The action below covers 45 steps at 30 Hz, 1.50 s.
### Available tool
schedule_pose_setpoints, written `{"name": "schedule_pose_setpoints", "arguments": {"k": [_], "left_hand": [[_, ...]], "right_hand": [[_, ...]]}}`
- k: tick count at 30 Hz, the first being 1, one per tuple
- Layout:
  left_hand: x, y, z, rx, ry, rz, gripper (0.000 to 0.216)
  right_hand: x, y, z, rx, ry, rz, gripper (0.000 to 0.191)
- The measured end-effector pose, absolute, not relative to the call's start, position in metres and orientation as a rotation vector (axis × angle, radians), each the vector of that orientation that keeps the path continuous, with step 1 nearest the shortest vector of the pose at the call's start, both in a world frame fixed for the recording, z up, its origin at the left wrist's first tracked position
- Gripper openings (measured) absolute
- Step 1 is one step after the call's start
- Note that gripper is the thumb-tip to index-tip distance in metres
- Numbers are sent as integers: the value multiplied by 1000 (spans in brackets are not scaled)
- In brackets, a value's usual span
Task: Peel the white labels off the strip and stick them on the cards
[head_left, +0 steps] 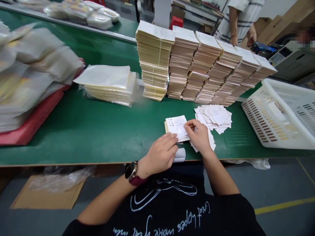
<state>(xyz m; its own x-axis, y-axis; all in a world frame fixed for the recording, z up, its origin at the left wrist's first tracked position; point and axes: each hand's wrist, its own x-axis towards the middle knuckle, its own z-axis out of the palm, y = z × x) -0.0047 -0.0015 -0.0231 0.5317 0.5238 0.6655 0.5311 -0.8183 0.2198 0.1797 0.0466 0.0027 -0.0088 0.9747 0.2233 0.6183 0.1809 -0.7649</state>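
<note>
The left hand (161,154) and right hand (199,137) pinch a light, flimsy paper stack (176,127) narrowly by its edges.

**Slogan legible on black T-shirt; print on cards too small to read**

White cursive lettering (194,216) is seen upside down on the chest of a black T-shirt (169,177). "Great hopes" and "make" can be read, while the words below are cut off or unclear. Small print and symbols are shown on a white card (175,126) near the front edge of the green workbench (98,137), and small print on the top sheet of a stack of packets (155,34), but neither can be read.
</note>
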Motion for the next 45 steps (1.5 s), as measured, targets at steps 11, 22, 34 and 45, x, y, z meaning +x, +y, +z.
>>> {"name": "schedule_pose_setpoints", "arguments": {"k": [11,22,34,45], "left_hand": [[-4,0,-24,-2742,-919,-1197,13],[-5,0,-23,-2758,-919,-1199,15],[-7,-2,-23,-2713,-945,-1381,11],[-9,-3,-23,-2610,-1098,-1589,17]], "right_hand": [[177,47,-2,-1576,-1848,437,14],[186,53,15,-1881,-1978,366,35],[213,39,11,-1789,-1855,465,16],[187,-30,14,-1186,-1880,631,9]]}}
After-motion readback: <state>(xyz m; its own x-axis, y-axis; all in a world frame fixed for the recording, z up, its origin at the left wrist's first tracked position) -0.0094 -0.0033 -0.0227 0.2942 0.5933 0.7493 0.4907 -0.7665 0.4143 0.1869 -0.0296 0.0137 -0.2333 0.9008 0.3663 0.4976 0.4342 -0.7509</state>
